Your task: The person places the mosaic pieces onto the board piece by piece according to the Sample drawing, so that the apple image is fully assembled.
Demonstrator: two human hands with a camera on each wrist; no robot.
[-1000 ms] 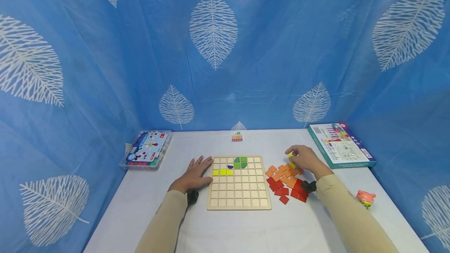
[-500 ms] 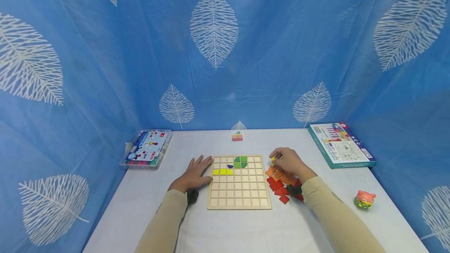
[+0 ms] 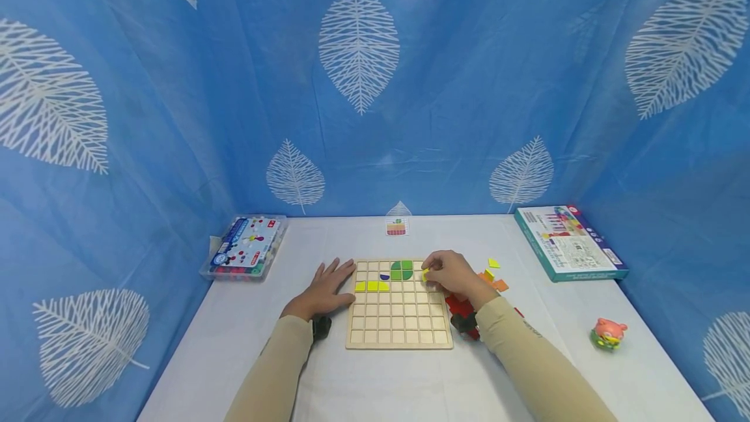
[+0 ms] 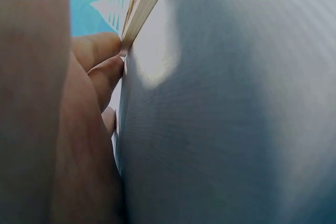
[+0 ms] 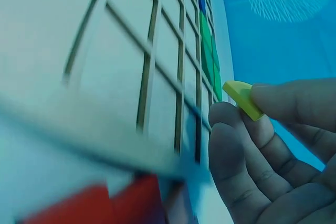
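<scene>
Every near row of the board [image 3: 398, 323] is unfilled, red tiles [image 3: 459, 307] loose alongside, the left hand [image 3: 319, 295] spread at its edge, three yellow tiles [image 3: 372, 286] seated, the right hand [image 3: 452, 275] pinching another yellow tile [image 5: 242, 98] over the board, green pieces [image 3: 407, 266] set farthest.

Head view: bright, even light; soft shadow on the white tablecloth [image 3: 375, 383] beside the right sleeve [image 3: 539, 357]; curtain [image 3: 436, 83] stretched toward the frame edges. Left wrist: dim, broad grey shadow, one pale lit patch. Right wrist: cyan cast; near rim of the board [image 5: 105, 148] and red tiles [image 5: 100, 205] blurred, yellow piece [image 5: 244, 98] crisper.
</scene>
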